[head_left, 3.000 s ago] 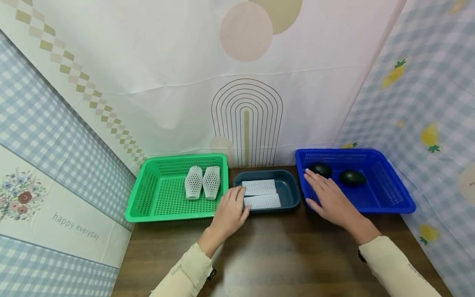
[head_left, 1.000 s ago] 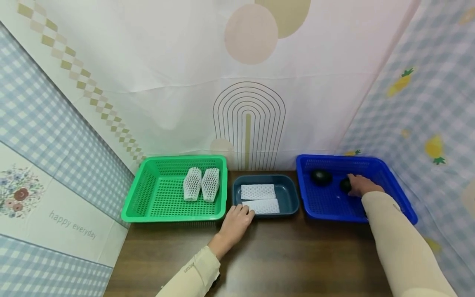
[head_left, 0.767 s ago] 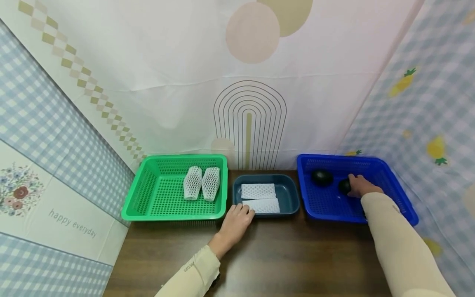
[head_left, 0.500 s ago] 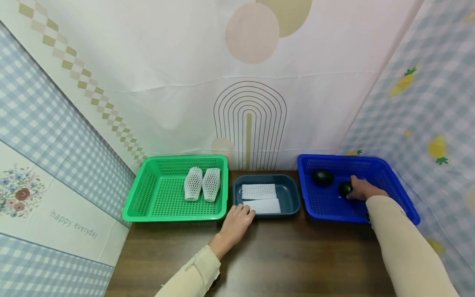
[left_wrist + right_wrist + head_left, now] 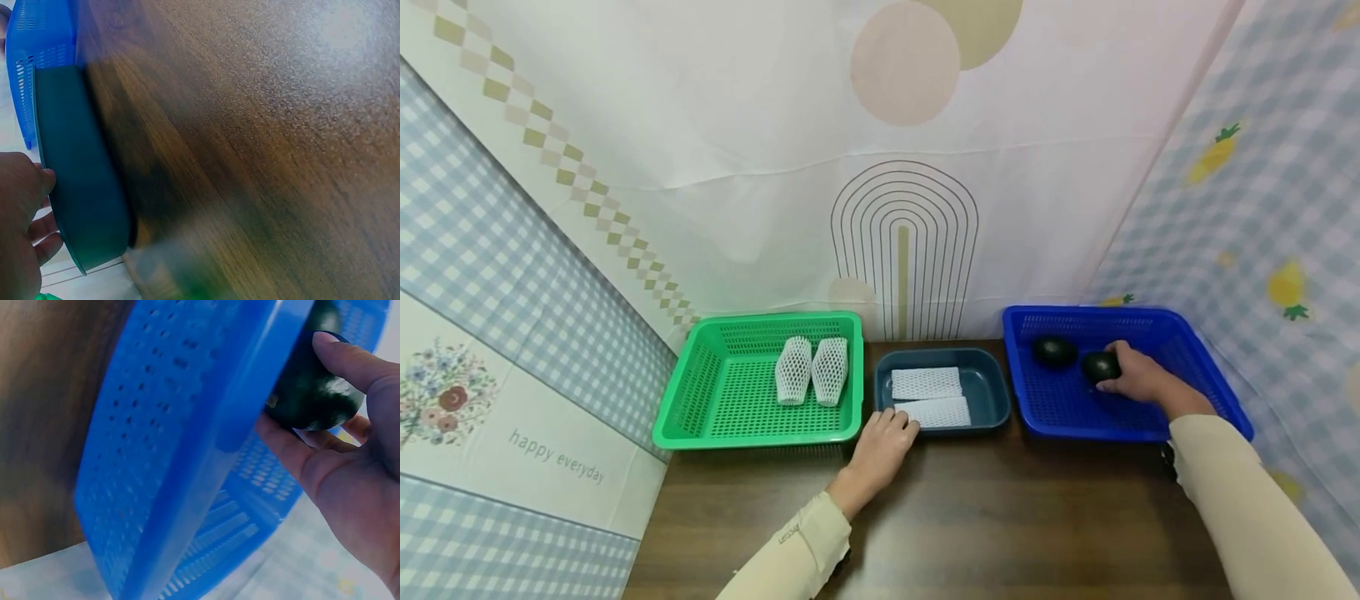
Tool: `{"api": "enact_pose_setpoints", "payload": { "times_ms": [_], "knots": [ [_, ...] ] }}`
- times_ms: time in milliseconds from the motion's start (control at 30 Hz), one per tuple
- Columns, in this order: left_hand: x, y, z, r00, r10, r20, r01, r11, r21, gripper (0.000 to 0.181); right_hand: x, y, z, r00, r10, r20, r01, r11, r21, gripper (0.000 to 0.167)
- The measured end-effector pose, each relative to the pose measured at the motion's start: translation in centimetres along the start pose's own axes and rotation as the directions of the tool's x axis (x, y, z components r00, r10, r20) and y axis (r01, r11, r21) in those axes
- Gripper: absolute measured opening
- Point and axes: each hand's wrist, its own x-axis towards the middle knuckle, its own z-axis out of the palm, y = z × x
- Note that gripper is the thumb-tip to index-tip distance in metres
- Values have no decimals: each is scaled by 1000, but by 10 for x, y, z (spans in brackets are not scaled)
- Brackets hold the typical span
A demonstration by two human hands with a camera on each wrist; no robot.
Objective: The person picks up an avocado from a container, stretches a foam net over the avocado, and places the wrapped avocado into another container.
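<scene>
In the head view my right hand (image 5: pixel 1138 377) reaches into the blue basket (image 5: pixel 1213 392) and grips a dark green avocado (image 5: pixel 1101 367), thumb on one side and fingers on the other. The right wrist view shows the glossy fruit (image 5: pixel 322 394) held between thumb and fingers. A second avocado (image 5: pixel 1055 352) lies beside it. My left hand (image 5: pixel 880 446) holds the front left rim of a dark teal tray (image 5: pixel 992 392), its thumb on the outer wall in the left wrist view. Inside the tray lie two flat white foam net sleeves (image 5: pixel 927 383).
Left of the tray stands a green basket (image 5: pixel 688 408) with two bulging white foam net sleeves (image 5: pixel 793 372); their contents are hard to make out. All the containers sit on a brown wooden table (image 5: pixel 985 517), against patterned cloth walls.
My right hand has gone from the blue basket's left side to the right avocado and now grips it, turned slightly. My left hand has slid down to the tray's front rim.
</scene>
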Motion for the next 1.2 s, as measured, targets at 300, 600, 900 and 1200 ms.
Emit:
{"api": "enact_pose_setpoints", "payload": {
  "times_ms": [300,600,900,1200],
  "knots": [
    [-1,1,3,1000,-14,27,15,1000,-21,12,-32,-42,11,987,-95,-129,98,995,18,84],
    [-2,-1,2,997,-21,71,24,999,-44,11,-66,-99,32,956,-196,-219,198,980,-13,79],
    [0,-2,0,998,-19,55,22,999,-49,11,-86,-138,70,923,-294,-249,291,955,-48,77],
    [2,1,0,997,-15,74,18,999,-42,10,-98,-160,119,892,-374,-255,363,927,-89,74]
  ]
}}
